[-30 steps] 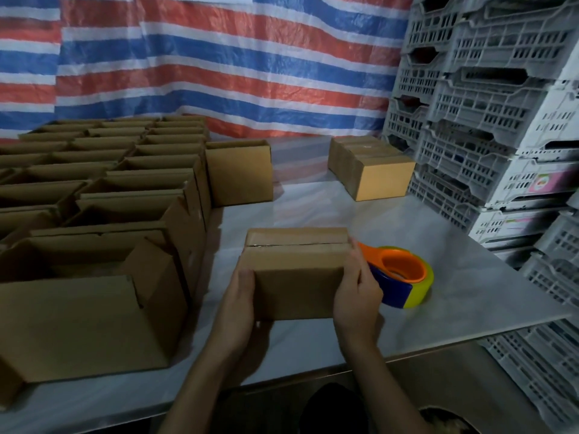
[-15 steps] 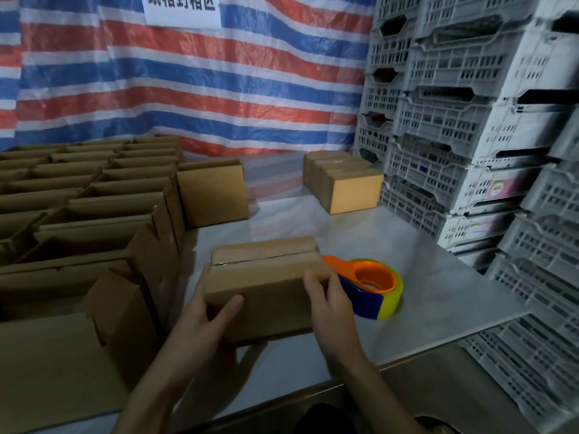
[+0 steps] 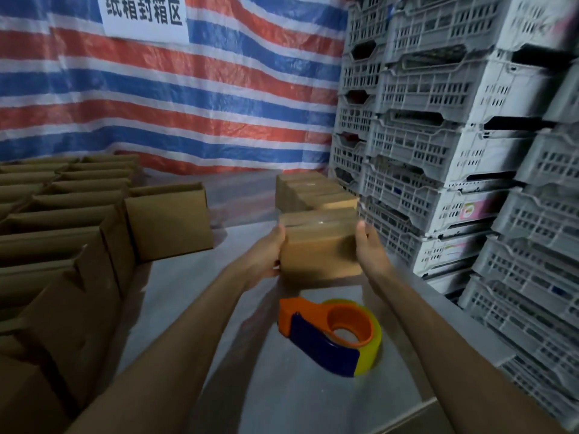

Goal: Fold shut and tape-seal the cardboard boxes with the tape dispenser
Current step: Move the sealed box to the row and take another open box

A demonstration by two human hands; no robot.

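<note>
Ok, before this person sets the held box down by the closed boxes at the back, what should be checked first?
1. Grip: left hand and right hand hold the box by its two sides: ok.
2. Top flaps folded shut, shiny tape along the seam: ok.
3. Bottom seam taped: cannot tell, hidden.
4. Free spot before the closed boxes: cannot tell, the box hides it.
5. Tape dispenser lies on the table, nearer the person, out of the path: ok.

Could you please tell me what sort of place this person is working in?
Probably a box-sealing station in a warehouse or packing shed: rows of open cardboard boxes on the table, a tape dispenser lying on it, and stacked grey plastic crates at the right.
</note>
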